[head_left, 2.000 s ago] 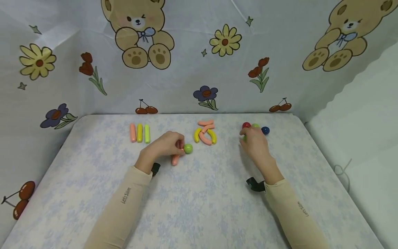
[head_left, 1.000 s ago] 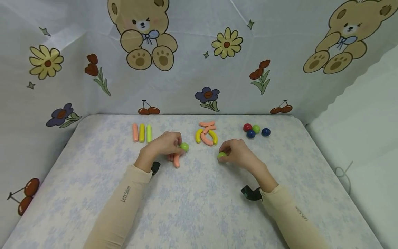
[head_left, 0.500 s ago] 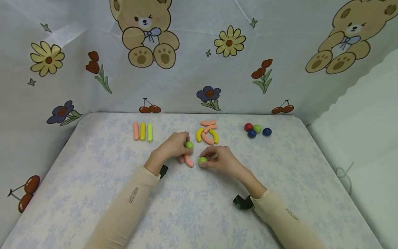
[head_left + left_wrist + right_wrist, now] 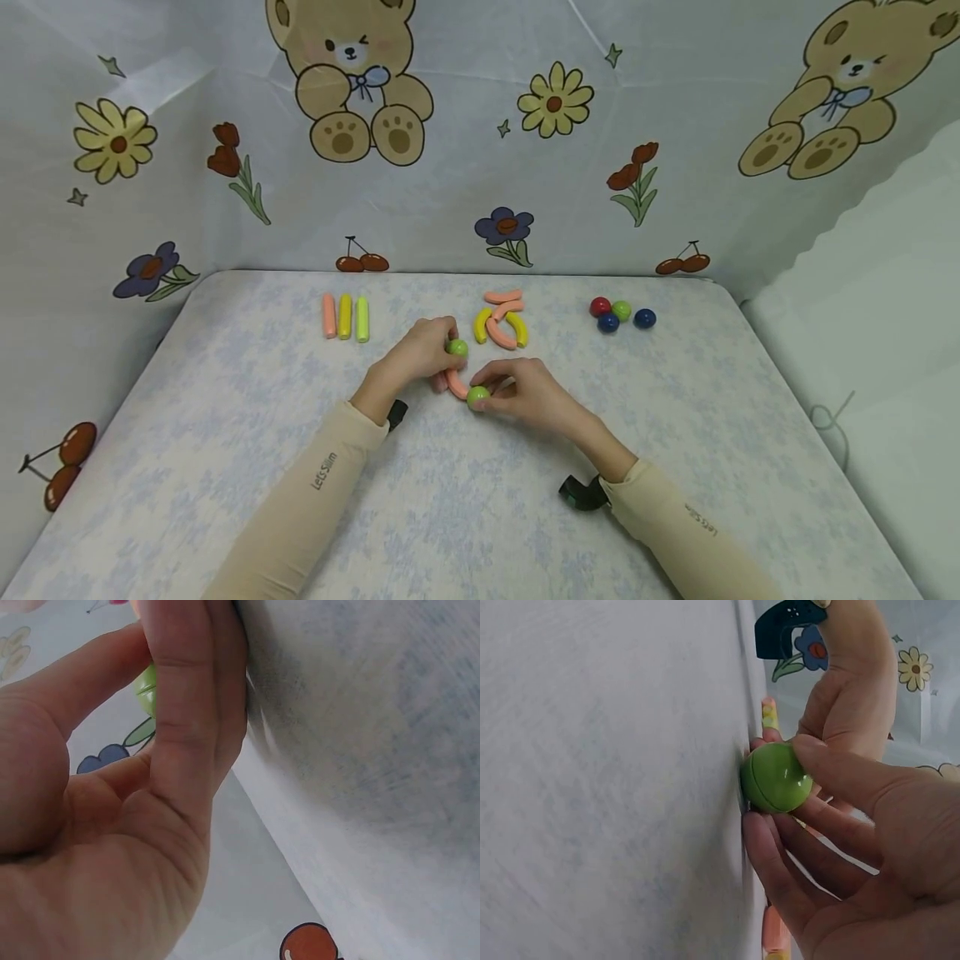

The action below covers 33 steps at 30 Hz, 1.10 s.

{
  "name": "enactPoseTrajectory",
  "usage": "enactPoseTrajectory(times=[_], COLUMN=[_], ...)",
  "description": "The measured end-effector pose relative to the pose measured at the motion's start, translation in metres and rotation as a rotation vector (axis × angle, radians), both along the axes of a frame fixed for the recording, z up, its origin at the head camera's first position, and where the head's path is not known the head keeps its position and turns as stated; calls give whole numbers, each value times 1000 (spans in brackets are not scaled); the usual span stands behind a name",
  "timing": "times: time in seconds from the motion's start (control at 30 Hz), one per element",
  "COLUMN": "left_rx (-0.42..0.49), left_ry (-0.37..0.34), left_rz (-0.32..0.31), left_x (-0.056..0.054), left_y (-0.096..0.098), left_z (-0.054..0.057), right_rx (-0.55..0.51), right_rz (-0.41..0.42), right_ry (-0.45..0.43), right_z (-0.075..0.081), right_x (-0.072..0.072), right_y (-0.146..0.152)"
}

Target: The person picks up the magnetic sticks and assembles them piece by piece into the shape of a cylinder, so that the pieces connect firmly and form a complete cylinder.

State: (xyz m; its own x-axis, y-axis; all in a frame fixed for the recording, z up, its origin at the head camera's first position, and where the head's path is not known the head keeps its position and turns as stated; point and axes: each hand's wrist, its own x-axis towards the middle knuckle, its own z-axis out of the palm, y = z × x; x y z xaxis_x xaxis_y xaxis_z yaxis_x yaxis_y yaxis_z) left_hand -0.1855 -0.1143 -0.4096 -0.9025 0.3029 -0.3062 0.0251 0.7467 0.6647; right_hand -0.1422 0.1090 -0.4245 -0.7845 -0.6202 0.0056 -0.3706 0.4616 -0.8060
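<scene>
My left hand point(image 4: 423, 348) pinches a glossy green ball point(image 4: 457, 348) between thumb and fingers, low over the table. In the left wrist view only a sliver of this green ball point(image 4: 146, 691) shows behind the fingers. Just below it lies a curved pink stick point(image 4: 455, 385), partly covered by the left fingers. My right hand point(image 4: 528, 390) pinches a second green ball point(image 4: 477, 397) at the lower right end of that pink stick. In the right wrist view this green ball point(image 4: 777, 778), with a seam line, touches the table between thumb and fingers.
Behind the hands, curved pink and yellow sticks point(image 4: 501, 334) form a small figure. Straight sticks point(image 4: 345, 317) in pink, yellow and light green stand in a row at back left. Red, green and blue balls point(image 4: 608, 322) cluster at back right. A patterned cloth hangs behind the table.
My right hand has brought a green ball from the back right cluster leftward to the pink stick. My left hand keeps its green ball; the pink stick beneath has shifted right and turned.
</scene>
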Motion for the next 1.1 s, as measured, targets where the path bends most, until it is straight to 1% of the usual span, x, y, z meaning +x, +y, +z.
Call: enactPoseTrajectory(times=[0.07,0.13,0.23,0.3,0.37,0.43,0.53,0.6,0.67,0.83,0.97,1.1], left_rx=[-4,-3,-5,-5,-4,-2,3,8,16,31,29,26], left_ry=[2,7,20,24,12,-2,-18,-13,-6,22,38,52], left_rz=[-1,-6,-18,-22,-21,-18,-18,-21,-27,-57,-76,-100], left_x=[0,0,0,0,0,0,1,1,1,2,2,1], left_y=[0,0,1,2,3,3,3,3,2,0,0,-1], left_z=[0,0,0,0,0,0,0,0,-1,-2,-3,-4], right_rx=[-15,0,74,139,200,253,315,327,329,320,327,320], right_rz=[-26,-69,-120,-118,-85,-53,-41,-62,-91,-148,-181,-204], right_ry=[70,187,369,417,416,393,397,425,471,565,566,539], right_z=[-1,-2,-3,-4,-5,-6,-7,-7,-7,-7,-7,-7], right_x=[-1,-3,-8,-11,-14,-15,-16,-16,-16,-15,-14,-14], right_y=[0,1,5,9,12,15,16,16,15,13,12,11])
